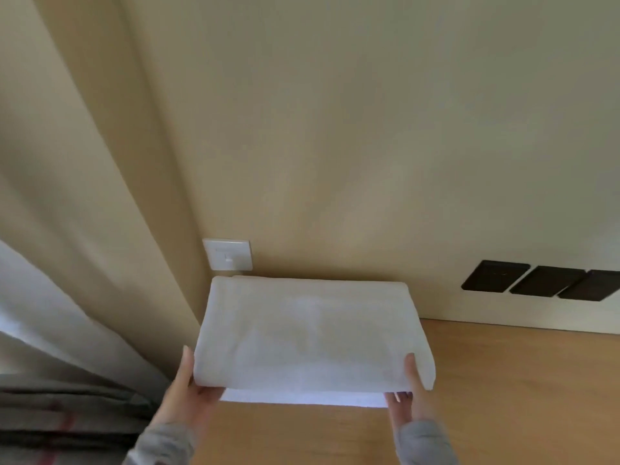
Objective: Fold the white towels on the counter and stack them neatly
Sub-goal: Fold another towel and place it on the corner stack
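A folded white towel (312, 333) is held flat above the wooden counter (503, 380), close to the wall corner. My left hand (188, 387) grips its near left corner, thumb on top and fingers underneath. At the near right corner, my right hand (407, 394) holds the towel the same way. Below its front edge shows a strip of another white towel (302, 399) lying on the counter; the rest of that one is hidden.
A white wall switch (228, 255) sits just behind the towel. Three black plates (543, 281) are on the wall at right. A pale curtain (67, 263) hangs at left, with grey fabric (67, 421) below it.
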